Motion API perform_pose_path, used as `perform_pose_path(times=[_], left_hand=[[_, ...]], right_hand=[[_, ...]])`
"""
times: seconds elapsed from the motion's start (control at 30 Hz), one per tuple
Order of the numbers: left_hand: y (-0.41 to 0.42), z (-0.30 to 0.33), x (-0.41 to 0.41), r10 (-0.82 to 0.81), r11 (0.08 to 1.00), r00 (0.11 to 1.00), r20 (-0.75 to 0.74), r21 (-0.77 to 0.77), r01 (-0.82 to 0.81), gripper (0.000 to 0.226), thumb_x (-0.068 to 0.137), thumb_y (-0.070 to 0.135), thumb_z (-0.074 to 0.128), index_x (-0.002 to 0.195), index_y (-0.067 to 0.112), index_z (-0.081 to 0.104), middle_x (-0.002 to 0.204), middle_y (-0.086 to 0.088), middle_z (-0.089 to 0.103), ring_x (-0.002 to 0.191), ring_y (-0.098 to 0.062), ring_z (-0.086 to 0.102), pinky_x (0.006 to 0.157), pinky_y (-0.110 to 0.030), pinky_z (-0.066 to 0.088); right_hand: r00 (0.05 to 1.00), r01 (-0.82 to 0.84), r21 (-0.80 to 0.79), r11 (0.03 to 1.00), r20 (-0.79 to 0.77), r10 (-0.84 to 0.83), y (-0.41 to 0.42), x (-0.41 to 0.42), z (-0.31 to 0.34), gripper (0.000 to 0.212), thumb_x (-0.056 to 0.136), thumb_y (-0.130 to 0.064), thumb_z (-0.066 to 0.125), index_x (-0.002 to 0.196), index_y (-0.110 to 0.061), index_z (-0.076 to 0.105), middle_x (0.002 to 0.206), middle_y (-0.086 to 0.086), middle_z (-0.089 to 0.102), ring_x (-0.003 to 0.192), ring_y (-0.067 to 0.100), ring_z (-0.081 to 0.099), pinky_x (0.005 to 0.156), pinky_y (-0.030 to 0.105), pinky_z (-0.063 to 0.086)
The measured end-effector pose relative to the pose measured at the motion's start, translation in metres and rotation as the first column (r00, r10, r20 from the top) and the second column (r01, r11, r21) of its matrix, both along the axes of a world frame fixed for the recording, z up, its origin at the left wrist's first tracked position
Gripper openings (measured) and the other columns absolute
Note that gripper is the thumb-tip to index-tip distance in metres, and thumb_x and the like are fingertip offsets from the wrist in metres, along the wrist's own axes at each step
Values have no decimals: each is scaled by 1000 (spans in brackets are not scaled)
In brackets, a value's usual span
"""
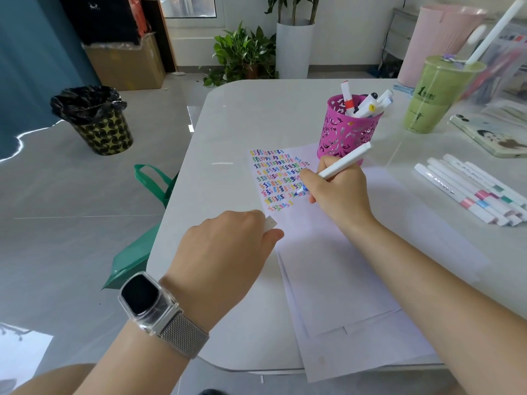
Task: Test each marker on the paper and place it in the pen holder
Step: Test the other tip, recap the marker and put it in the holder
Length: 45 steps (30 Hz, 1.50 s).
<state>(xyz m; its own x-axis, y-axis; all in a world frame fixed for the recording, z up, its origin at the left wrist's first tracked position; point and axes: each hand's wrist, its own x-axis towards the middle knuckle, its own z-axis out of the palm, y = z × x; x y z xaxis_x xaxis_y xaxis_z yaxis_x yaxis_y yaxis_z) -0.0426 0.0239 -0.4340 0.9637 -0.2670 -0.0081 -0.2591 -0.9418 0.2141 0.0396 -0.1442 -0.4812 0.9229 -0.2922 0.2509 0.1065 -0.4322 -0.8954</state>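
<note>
My right hand (338, 192) grips a white marker (346, 161) with its blue tip on the paper (336, 269), at the right end of rows of coloured squiggles (276, 178). Curled at the paper's left edge, my left hand (228, 252) holds a small white cap (270, 223) between thumb and fingers. Just beyond my right hand stands the pink cut-out pen holder (345, 129), with several markers (365, 102) upright in it. A row of several white markers (470, 189) lies on the table to the right.
A green drink cup with a straw (436, 95) and a phone (490, 135) sit at the far right of the white table (256, 124). A green bag (142, 238) hangs off the left edge. On the floor stand a bin (94, 118) and plants (245, 52).
</note>
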Motion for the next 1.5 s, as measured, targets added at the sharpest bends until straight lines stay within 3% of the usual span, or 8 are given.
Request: perform_pose_path(times=[0.17, 0.3, 0.43, 0.53, 0.8, 1.17, 1.37, 1.5], left_hand=[[-1, 0, -1, 5, 1000, 1000, 0, -10, -5, 42, 94, 51, 28, 66, 20, 29, 81, 3, 61, 77, -26, 58, 68, -34, 45], [-1, -1, 0, 1, 1000, 1000, 19, -24, 0, 41, 94, 50, 28, 66, 20, 30, 79, 3, 60, 77, -27, 57, 66, -34, 44], [-1, 0, -1, 0, 999, 1000, 31, -33, 1, 42, 94, 50, 28, 66, 20, 30, 77, 3, 58, 76, -27, 57, 66, -34, 44], [-1, -1, -1, -1, 1000, 999, 38, -27, 2, 42, 94, 51, 28, 66, 20, 30, 76, 3, 58, 75, -26, 57, 65, -33, 43], [0, -1, 0, 8, 999, 999, 42, -38, -6, 42, 94, 51, 28, 65, 21, 28, 74, 3, 57, 74, -26, 55, 66, -34, 44], [1, -2, 0, -7, 999, 998, 67, -47, 10, 42, 94, 51, 28, 65, 20, 28, 68, 3, 49, 69, -26, 50, 61, -33, 39], [2, -2, 1, -5, 999, 998, 63, -47, 8, 42, 94, 50, 29, 66, 19, 30, 71, 3, 54, 71, -26, 53, 62, -33, 40], [0, -2, 1, -4, 998, 999, 54, -70, 8, 41, 94, 50, 30, 68, 19, 33, 73, 2, 58, 75, -27, 56, 65, -34, 45]], right_hand=[[998, -61, -40, 997, -18, 60, 2, -3, 3, 27, 77, -7, 64, 61, 2, 45, 59, 31, 54, 34, -2, 50, 39, 18, 30], [996, -88, -62, 994, -16, 87, 3, -5, 4, 27, 76, -6, 64, 64, 8, 45, 63, 36, 56, 34, -2, 49, 39, 18, 28], [997, -72, -95, 993, 6, 73, 1, -2, 1, 29, 76, -9, 65, 64, 7, 44, 59, 32, 54, 38, 1, 53, 43, 26, 31], [998, -62, -126, 990, 2, 62, -1, 1, -2, 28, 76, -11, 65, 62, 3, 45, 48, 15, 52, 40, 7, 50, 45, 27, 32], [998, -66, -152, 986, -17, 64, -2, 2, -3, 31, 75, -12, 65, 58, -9, 40, 44, 2, 43, 57, 31, 64, 48, 26, 35], [997, -76, -129, 989, -19, 74, 0, 3, -3, 31, 72, -11, 63, 57, -10, 37, 49, 10, 44, 60, 35, 66, 48, 26, 32], [994, 92, 166, 982, 36, -99, -1, -1, 14, 28, 75, -7, 62, 53, -7, 44, 38, -2, 46, 34, 6, 40, 38, 15, 29], [991, 82, 407, 910, 67, -119, -3, -10, 39, 33, 78, -9, 62, 50, -14, 46, 36, -4, 48, 36, 7, 38, 42, 15, 30]])
